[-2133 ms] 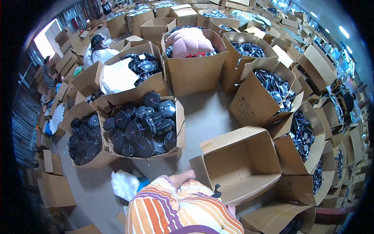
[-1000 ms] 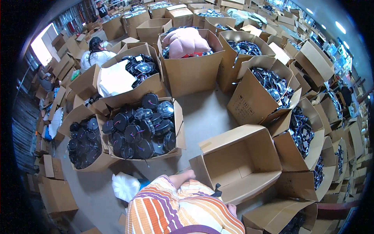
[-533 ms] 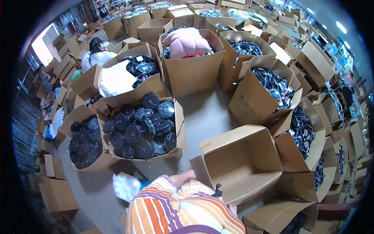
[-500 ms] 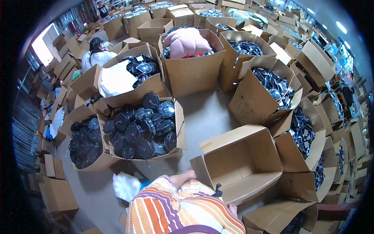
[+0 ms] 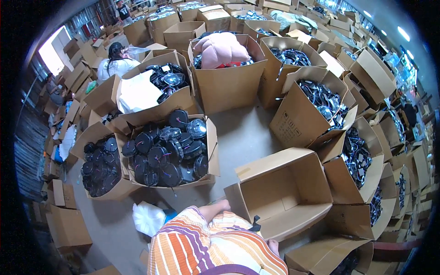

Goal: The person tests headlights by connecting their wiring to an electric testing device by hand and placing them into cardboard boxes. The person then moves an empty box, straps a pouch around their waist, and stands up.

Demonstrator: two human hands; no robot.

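Note:
Neither of my hands is in view. My striped orange, white and purple clothing (image 5: 197,243) fills the lower middle, with bare skin of my legs (image 5: 215,211) showing beside it. Right in front of me an empty cardboard box (image 5: 286,192) lies tilted with its opening toward me. A small black strap or clip (image 5: 255,224) is at its near left edge. To the left, an open carton (image 5: 212,149) is heaped with round black lamp-like units (image 5: 158,158), some with clear lenses and thin wires. Another carton (image 5: 120,190) of similar black round parts stands beside it.
A white plastic bag (image 5: 149,219) lies on the floor to my left. Cartons of wired parts (image 5: 323,103) line the right side. A pink cushion (image 5: 222,49) tops a box ahead. A person in white (image 5: 117,62) is at the far left, another in black (image 5: 123,13) behind.
The view has shifted very slightly. The person in white has shifted a little, and a translucent sheet or bag now shows beside them. The boxes near me stay put.

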